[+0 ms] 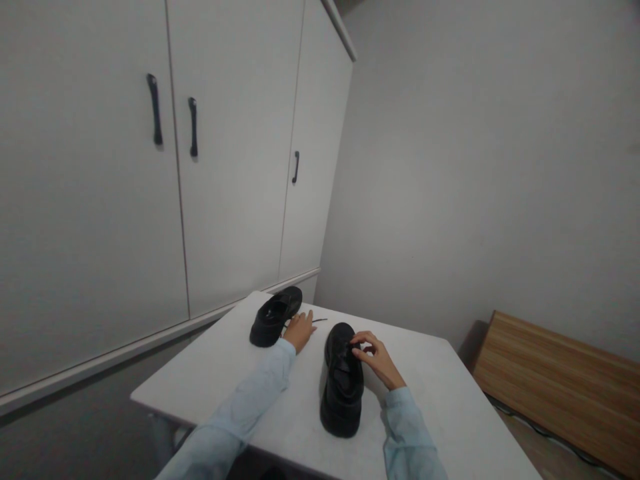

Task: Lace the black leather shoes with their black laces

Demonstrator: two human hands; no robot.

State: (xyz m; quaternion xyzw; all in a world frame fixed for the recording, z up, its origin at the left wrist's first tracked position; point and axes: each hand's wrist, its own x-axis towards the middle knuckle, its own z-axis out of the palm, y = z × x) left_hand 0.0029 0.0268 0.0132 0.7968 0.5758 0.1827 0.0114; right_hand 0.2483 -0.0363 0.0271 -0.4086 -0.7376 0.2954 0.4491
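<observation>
Two black shoes rest on a white table, both with their toes pointing away from me. Beside the left shoe (277,316), my left hand (299,331) reaches low over the table with its fingers stretched forward. A thin dark shoelace (321,320) lies just past those fingertips; whether they touch it I cannot tell. At the upper front of the right shoe (343,383), my right hand (379,361) has its thumb and forefinger curled into a pinch. What sits between those fingertips is too small and dark to make out.
The white table (410,400) has its far edge near a grey wall (475,167). White cabinet doors (235,167) with dark handles stand behind on the left. A wood-grained panel (560,387) is at the right, with cables (540,431) along its lower edge.
</observation>
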